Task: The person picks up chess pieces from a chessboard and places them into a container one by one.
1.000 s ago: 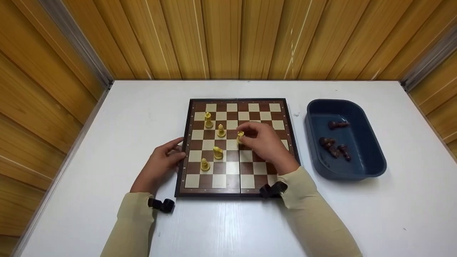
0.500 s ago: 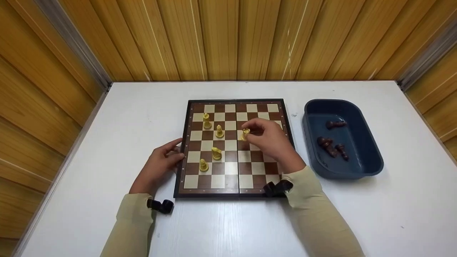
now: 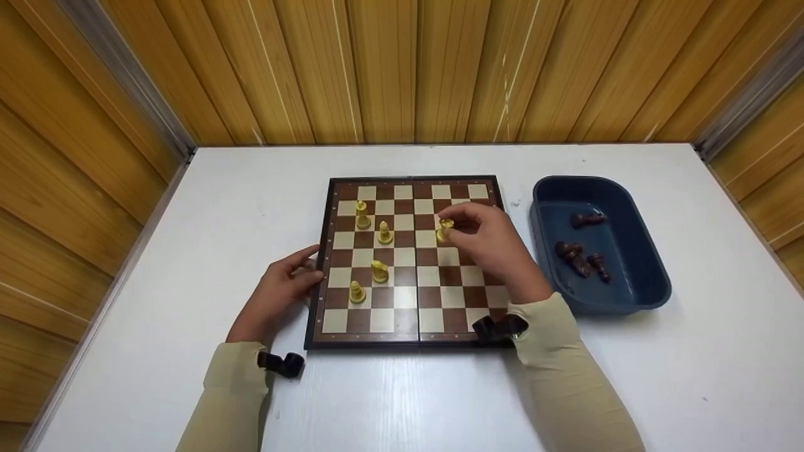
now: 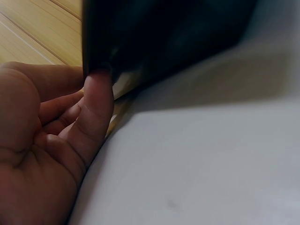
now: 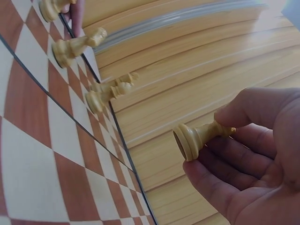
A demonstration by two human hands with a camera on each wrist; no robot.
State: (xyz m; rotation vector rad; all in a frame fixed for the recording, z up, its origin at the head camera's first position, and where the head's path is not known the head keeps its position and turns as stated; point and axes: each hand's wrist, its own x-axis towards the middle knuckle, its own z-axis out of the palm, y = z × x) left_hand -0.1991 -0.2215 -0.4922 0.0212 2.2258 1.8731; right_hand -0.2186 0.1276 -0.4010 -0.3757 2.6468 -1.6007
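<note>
My right hand (image 3: 496, 248) pinches a pale yellow chess piece with a crown-like top (image 3: 445, 231) over the right half of the chessboard (image 3: 430, 322). In the right wrist view the underside of its base shows, off the squares, and its top lies behind the thumb. My left hand (image 3: 284, 290) touches the board's left edge with thumb and forefinger tips, the fingers loosely bent. On the left half stand a yellow knight (image 3: 379, 272), a tall yellow piece (image 3: 362, 216) and two smaller yellow pieces, one farther back (image 3: 384, 234), one nearer (image 3: 357, 292).
A dark blue tub (image 3: 659, 276) stands right of the board, with several dark brown chess pieces (image 3: 575, 258) lying in it. Wood-look panels (image 3: 389, 69) rise behind the white table (image 3: 370, 402). Black cameras sit at both wrists.
My right hand has moved to the right and slightly away, carrying the yellow piece with it. The left hand keeps its place at the board's edge; the other pieces stay put.
</note>
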